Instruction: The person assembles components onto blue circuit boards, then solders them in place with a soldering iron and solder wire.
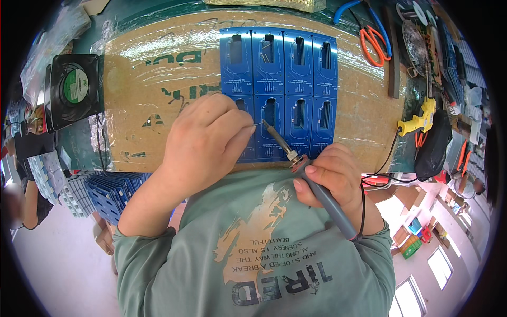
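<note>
A blue circuit board panel (269,87) lies on the cardboard, divided into several sections with oblong cutouts. My right hand (335,177) grips the grey handle of a soldering iron (330,203). Its metal tip slants up and left to the panel's lower row, beside a cutout. My left hand (208,137) is closed in a pinch over the panel's lower left part, hiding some of it. From its fingertips a thin solder wire (258,123) reaches toward the iron's tip; whether they touch is too small to tell.
A black fan (76,90) stands at the left. Orange-handled pliers (374,47), a dark bar (392,58) and a yellow glue gun (420,119) lie at the right. More blue boards (113,193) stand stacked at lower left. A person's arm (37,203) shows at the far left.
</note>
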Demonstrator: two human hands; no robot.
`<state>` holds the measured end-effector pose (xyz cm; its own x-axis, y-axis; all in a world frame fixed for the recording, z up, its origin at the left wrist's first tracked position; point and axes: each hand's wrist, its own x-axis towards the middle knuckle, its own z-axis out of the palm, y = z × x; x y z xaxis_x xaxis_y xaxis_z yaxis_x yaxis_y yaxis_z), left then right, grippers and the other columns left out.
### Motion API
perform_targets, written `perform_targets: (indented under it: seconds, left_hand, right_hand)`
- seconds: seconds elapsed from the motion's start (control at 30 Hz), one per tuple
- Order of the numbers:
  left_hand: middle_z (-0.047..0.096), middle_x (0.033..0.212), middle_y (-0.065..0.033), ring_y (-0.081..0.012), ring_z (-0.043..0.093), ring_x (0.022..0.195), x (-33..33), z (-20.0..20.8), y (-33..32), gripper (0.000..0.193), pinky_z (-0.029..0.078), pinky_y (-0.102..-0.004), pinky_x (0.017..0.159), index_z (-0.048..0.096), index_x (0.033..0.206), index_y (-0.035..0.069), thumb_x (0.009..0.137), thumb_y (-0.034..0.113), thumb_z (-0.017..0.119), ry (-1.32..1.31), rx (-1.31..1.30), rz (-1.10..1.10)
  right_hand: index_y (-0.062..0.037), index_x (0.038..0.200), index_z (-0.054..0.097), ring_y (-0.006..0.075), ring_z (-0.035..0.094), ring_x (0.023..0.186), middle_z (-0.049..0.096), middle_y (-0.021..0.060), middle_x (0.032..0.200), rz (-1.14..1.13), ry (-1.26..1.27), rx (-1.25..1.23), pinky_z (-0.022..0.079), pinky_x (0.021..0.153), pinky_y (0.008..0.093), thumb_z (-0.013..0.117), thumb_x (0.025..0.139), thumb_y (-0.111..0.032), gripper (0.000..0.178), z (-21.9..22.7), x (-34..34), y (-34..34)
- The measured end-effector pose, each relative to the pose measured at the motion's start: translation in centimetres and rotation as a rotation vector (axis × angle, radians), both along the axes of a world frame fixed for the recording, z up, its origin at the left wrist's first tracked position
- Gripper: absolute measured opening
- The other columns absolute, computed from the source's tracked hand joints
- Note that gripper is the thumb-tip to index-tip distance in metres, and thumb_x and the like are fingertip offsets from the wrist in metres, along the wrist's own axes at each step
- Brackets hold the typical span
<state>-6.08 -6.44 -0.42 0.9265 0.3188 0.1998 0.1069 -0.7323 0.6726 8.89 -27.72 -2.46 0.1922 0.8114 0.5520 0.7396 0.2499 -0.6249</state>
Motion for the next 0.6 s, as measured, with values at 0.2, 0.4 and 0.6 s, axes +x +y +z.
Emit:
perform_targets:
  seconds: [0.2, 0.4, 0.6]
  left_hand:
    - [0.061, 0.085, -0.0097, -0.0285, 0.061, 0.078, -0.1, -0.3, -0.1, 0.012, 0.049, -0.0363, 0.067, 0.067, 0.09, 0.004, 0.079, 0.002, 0.072, -0.016, -0.069, 0.054]
    - [0.065, 0.089, -0.01, -0.025, 0.063, 0.081, -0.1, 0.5, 0.5, 0.014, 0.049, -0.0327, 0.07, 0.069, 0.099, 0.002, 0.085, -0.001, 0.068, -0.035, -0.242, 0.118]
    - [0.064, 0.083, -0.0094, -0.0246, 0.062, 0.072, 1.6, 1.7, -1.4, 0.01, 0.049, -0.0329, 0.066, 0.069, 0.097, 0.004, 0.087, 0.004, 0.068, 0.007, -0.316, 0.257]
  right_hand:
    - [-0.0061, 0.105, 0.058, 0.0224, 0.059, 0.065, 0.061, 0.0072, 0.083, 0.022, 0.021, -0.06, 0.048, 0.058, 0.034, 0.082, 0.071, -0.011, 0.041, 0.5, 0.6, -0.5]
    - [-0.0031, 0.109, 0.057, 0.0246, 0.064, 0.077, 0.061, 0.0109, 0.089, -0.146, 0.342, -0.029, 0.051, 0.07, 0.0356, 0.076, 0.079, -0.002, 0.036, 0.0, 1.8, -1.8]
    - [-0.0011, 0.113, 0.052, 0.025, 0.063, 0.093, 0.055, 0.0129, 0.101, -0.211, 0.503, -0.05, 0.052, 0.09, 0.0411, 0.068, 0.083, 0.009, 0.035, 0.1, 2.9, -1.4]
